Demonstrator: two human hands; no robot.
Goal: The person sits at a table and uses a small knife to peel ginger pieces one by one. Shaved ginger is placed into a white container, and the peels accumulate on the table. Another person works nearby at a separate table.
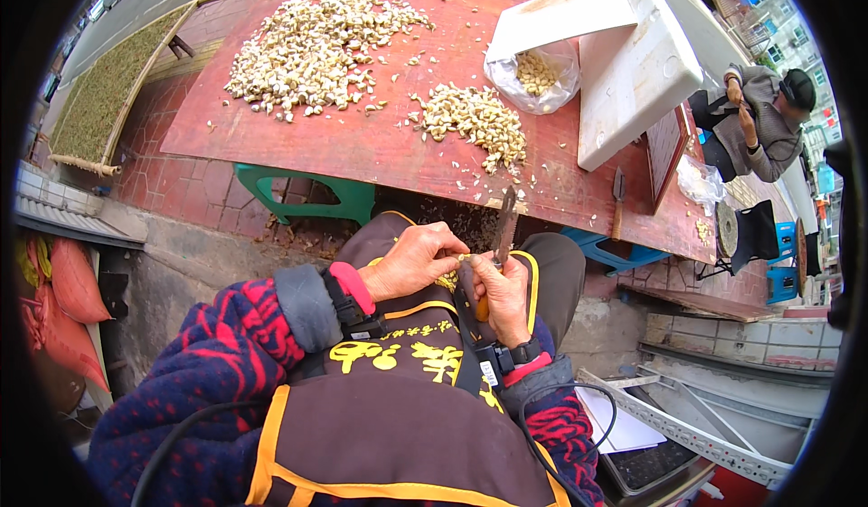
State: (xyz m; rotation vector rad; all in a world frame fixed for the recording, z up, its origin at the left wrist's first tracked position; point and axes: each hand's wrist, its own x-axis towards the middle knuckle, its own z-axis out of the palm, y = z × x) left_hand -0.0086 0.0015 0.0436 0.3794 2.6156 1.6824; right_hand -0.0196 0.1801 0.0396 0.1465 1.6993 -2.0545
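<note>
My right hand [500, 293] grips a knife [505, 225] with a worn, jagged-looking blade that points up toward the table edge; part of an orange handle shows below the palm. Close beside it, my left hand [417, 263] pinches a small pale piece [464, 257], apparently a garlic clove, and the right fingertips meet it there. Both hands are above my lap, over a dark apron [407, 439] with yellow trim. Beyond them, a smaller pile of cloves [475, 124] lies near the edge of the red wooden table [380, 147]. A larger pile [312, 52] is farther back left.
A white foam box [637, 79] stands tilted at the right, by a plastic bag [536, 96] of yellowish pieces. Another knife [618, 202] lies near the table edge. Green [305, 191] and blue [617, 252] stools are underneath. A seated person [759, 120] is at far right.
</note>
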